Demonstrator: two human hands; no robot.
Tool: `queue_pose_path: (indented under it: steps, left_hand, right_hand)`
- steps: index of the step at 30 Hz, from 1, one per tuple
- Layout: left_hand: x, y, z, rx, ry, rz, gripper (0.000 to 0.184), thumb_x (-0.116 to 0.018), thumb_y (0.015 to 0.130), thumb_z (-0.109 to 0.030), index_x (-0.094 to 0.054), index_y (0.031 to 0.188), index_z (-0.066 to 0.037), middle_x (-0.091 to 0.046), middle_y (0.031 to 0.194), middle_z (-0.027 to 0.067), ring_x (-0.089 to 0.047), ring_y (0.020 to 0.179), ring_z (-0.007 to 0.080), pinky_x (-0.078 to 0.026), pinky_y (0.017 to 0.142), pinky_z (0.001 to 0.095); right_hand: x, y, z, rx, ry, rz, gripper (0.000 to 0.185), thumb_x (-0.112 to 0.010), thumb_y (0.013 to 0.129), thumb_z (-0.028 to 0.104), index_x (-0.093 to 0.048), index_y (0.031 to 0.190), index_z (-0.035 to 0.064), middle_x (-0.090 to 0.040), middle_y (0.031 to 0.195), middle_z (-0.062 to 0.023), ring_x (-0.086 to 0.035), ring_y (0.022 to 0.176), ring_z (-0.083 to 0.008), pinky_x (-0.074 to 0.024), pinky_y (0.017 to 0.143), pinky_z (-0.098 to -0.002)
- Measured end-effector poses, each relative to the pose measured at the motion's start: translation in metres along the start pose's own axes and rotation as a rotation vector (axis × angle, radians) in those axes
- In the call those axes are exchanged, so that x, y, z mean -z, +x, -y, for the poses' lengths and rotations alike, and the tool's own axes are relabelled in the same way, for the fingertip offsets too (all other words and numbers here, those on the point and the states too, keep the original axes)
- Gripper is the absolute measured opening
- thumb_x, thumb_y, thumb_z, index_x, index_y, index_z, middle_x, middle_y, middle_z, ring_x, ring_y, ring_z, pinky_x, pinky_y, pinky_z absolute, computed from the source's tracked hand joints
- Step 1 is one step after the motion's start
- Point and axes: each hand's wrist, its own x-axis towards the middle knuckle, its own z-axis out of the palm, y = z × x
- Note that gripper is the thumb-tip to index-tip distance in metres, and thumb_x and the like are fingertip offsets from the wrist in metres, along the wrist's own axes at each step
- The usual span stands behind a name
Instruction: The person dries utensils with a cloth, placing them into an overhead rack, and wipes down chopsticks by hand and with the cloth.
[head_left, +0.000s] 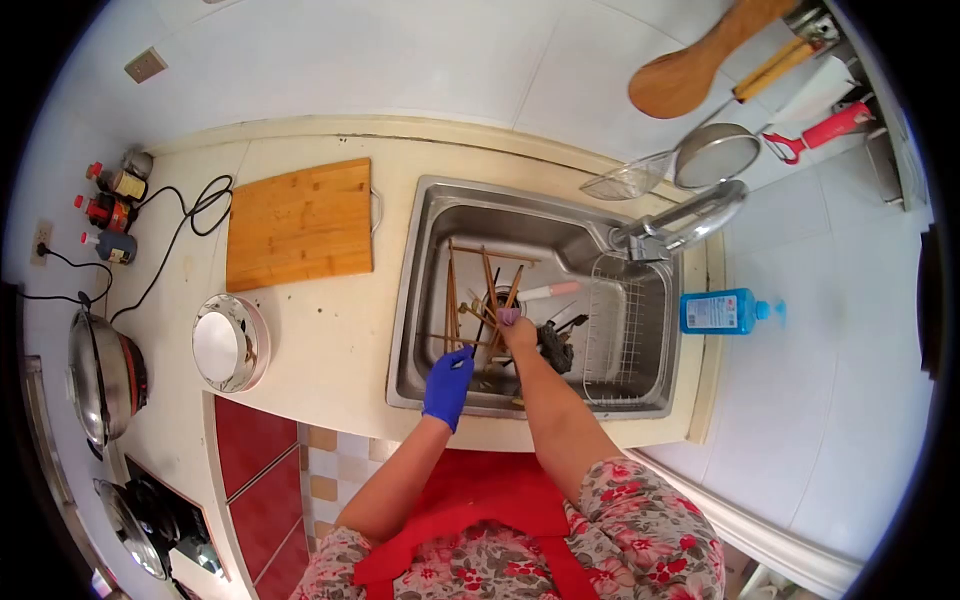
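Note:
Both my hands are low over the steel sink (pixel 408 300). My left hand (pixel 447 388), in a blue glove, has its fingers closed round the near end of a dark chopstick (pixel 480 331). My bare right hand (pixel 519 334) is closed on a small purple scrubbing pad or cloth (pixel 509 316), pressed near the dark chopstick; its exact contact is hidden. Loose brown chopsticks (pixel 452 290) lie crisscrossed on the sink floor around my hands. A knife with a pink handle (pixel 566 288) rests beyond them. Right of my right hand sits a dark, crumpled clump (pixel 555 346).
A wire rack (pixel 612 335) stands in the sink's right side, below the faucet (pixel 690 225). A blue soap bottle (pixel 717 312) is at the right edge. Leftward are a cutting board (pixel 300 225), stacked bowls (pixel 220 345) and a pan (pixel 92 375). Utensils, including a wooden spatula (pixel 670 84), hang above.

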Motion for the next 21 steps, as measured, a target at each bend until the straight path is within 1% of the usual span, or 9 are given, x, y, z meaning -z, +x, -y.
queue_pose_path:
  steps: [3,5,7,9,10,12,14,17,21]
  left_hand:
    - [0.0,0.004,0.013,0.008,-0.044,-0.023,0.029,-0.056,0.082,-0.016,-0.059,0.108,-0.004,-0.051,0.071,-0.0056,-0.04,0.059,0.0032,-0.035,0.054,0.018]
    - [0.005,0.006,0.014,0.066,-0.035,0.014,0.029,-0.056,0.083,-0.015,-0.059,0.109,-0.004,-0.052,0.073,-0.005,-0.042,0.061,0.0037,-0.037,0.056,0.0178]
    - [0.009,0.009,0.014,0.063,-0.06,0.004,0.029,-0.056,0.082,-0.015,-0.059,0.109,-0.004,-0.052,0.073,-0.005,-0.042,0.061,0.0034,-0.037,0.056,0.0173]
    - [0.014,0.007,0.01,0.158,-0.016,0.029,0.027,-0.057,0.082,-0.015,-0.06,0.104,0.0,-0.063,0.096,0.0082,-0.057,0.083,0.0124,-0.044,0.074,0.0245]
    - [0.015,0.008,0.014,0.163,-0.017,0.028,0.027,-0.057,0.082,-0.015,-0.06,0.104,0.0,-0.063,0.096,0.0082,-0.057,0.083,0.0124,-0.044,0.074,0.0245]
    - [0.015,0.013,0.021,0.099,-0.034,0.031,0.025,-0.056,0.083,-0.015,-0.061,0.105,-0.004,-0.054,0.074,-0.0044,-0.043,0.062,0.0038,-0.037,0.056,0.0181]
    - [0.016,0.014,0.006,0.125,-0.013,0.029,0.024,-0.056,0.082,-0.015,-0.062,0.104,-0.004,-0.055,0.075,-0.0038,-0.043,0.062,0.0041,-0.038,0.057,0.0184]
    - [0.02,0.017,0.008,0.13,-0.029,0.031,0.023,-0.056,0.082,-0.014,-0.063,0.102,-0.004,-0.056,0.076,-0.003,-0.045,0.063,0.0045,-0.038,0.057,0.0188]
    - [0.016,0.023,0.009,0.127,-0.022,-0.001,0.021,-0.058,0.082,-0.017,-0.064,0.098,-0.005,-0.057,0.075,-0.0024,-0.046,0.063,0.0053,-0.039,0.058,0.0195]
  right_hand:
    - [-0.023,0.016,0.005,0.101,0.026,-0.039,0.041,-0.071,0.062,0.035,-0.062,0.082,0.0007,-0.061,0.08,-0.0208,-0.059,0.078,-0.0357,-0.0472,0.068,-0.041]
    - [-0.039,0.03,0.009,0.029,0.041,0.002,0.04,-0.072,0.06,0.032,-0.061,0.084,0.0013,-0.061,0.079,-0.0204,-0.059,0.079,-0.036,-0.0472,0.069,-0.0413]
    - [-0.037,0.03,0.025,-0.042,0.043,-0.066,0.031,-0.072,0.065,0.024,-0.062,0.078,-0.0018,-0.062,0.081,-0.0189,-0.06,0.078,-0.0317,-0.0485,0.068,-0.0392]
    - [-0.028,0.031,0.035,-0.064,0.035,0.002,0.027,-0.07,0.068,0.021,-0.062,0.079,-0.0026,-0.062,0.08,-0.0182,-0.06,0.077,-0.0311,-0.0485,0.069,-0.0376]
    - [-0.027,0.034,0.035,-0.079,-0.021,0.048,0.026,-0.068,0.069,0.02,-0.062,0.079,-0.003,-0.062,0.079,-0.0182,-0.06,0.076,-0.0309,-0.0484,0.068,-0.0376]
    - [-0.023,0.036,0.03,-0.091,-0.078,0.085,0.024,-0.067,0.07,0.018,-0.062,0.079,-0.0034,-0.062,0.078,-0.0182,-0.06,0.075,-0.0307,-0.0483,0.068,-0.0376]
    - [-0.03,0.037,0.017,-0.079,-0.055,0.043,0.032,-0.066,0.063,0.027,-0.064,0.075,-0.0015,-0.061,0.078,-0.022,-0.06,0.078,-0.0357,-0.0476,0.071,-0.0403]
    - [-0.036,0.039,0.015,0.03,0.01,-0.021,0.036,-0.067,0.061,0.03,-0.064,0.078,-0.0024,-0.061,0.078,-0.0221,-0.06,0.078,-0.0353,-0.0477,0.071,-0.0398]
    - [-0.03,0.035,0.021,-0.02,0.01,0.071,0.038,-0.067,0.06,0.031,-0.064,0.077,-0.0026,-0.061,0.077,-0.0227,-0.06,0.078,-0.035,-0.0478,0.07,-0.0394]
